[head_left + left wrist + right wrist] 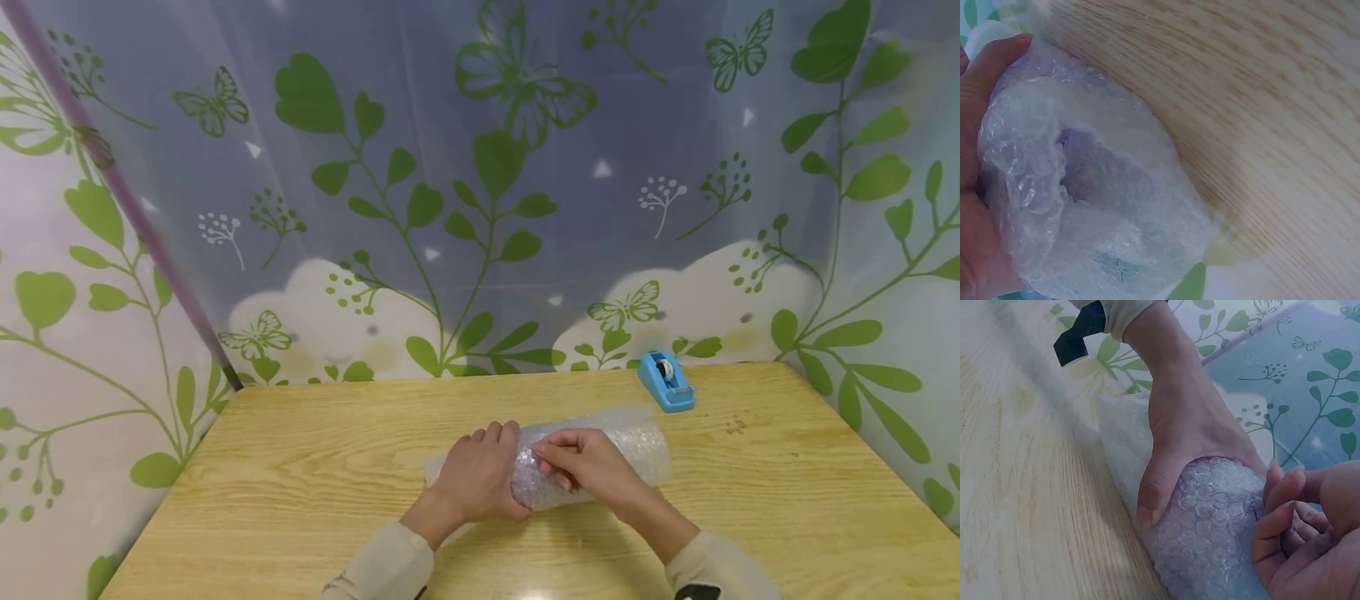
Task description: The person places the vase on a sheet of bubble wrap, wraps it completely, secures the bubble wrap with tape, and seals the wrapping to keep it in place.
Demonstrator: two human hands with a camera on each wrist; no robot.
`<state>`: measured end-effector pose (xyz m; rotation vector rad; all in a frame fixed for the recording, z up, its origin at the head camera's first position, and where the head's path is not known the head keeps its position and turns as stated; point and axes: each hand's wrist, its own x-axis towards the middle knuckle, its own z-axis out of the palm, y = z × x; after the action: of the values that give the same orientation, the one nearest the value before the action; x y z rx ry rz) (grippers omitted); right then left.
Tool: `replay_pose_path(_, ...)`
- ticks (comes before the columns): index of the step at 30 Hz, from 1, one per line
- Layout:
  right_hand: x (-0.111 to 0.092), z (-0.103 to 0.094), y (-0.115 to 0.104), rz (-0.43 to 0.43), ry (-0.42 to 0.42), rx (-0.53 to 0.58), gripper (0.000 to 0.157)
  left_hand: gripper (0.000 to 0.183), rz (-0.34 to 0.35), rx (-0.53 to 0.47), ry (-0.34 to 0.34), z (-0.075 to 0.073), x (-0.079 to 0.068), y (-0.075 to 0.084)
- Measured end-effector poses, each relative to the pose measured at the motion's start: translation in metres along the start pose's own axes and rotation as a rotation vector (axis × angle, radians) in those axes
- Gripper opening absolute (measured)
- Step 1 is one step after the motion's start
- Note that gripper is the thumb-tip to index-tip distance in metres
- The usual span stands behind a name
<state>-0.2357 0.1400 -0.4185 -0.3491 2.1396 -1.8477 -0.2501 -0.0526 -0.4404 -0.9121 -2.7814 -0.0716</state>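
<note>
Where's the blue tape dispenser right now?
In the head view the blue tape dispenser stands on the wooden table near its far edge, right of centre, just beyond the bubble wrap roll and apart from both hands.

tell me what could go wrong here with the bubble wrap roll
The bubble wrap roll is kept rolled only by the left hand and the right hand, so it may spring open if either lets go. The tape dispenser sits apart, so reaching it likely frees one hand.

Left hand wrapped over bubble-wrap roll, thumb pressed to its side. Right hand touching roll with curled fingertips, above wooden table.
</note>
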Motion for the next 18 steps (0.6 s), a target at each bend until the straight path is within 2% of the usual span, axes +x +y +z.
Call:
replay_pose_path(11, 0.0008, -0.0003, 0.0084, -0.046, 0.025, 0.032, 0.030, 0.084, 0.001, 0.004, 0.020, 0.0023, -0.0010, 0.0007)
replay_pose_path(18, 0.0029, 0.0010, 0.0038, 0.029, 0.058, -0.011, 0.027, 0.085, 0.004, 0.029, 0.030, 0.0010, -0.0014, 0.0019)
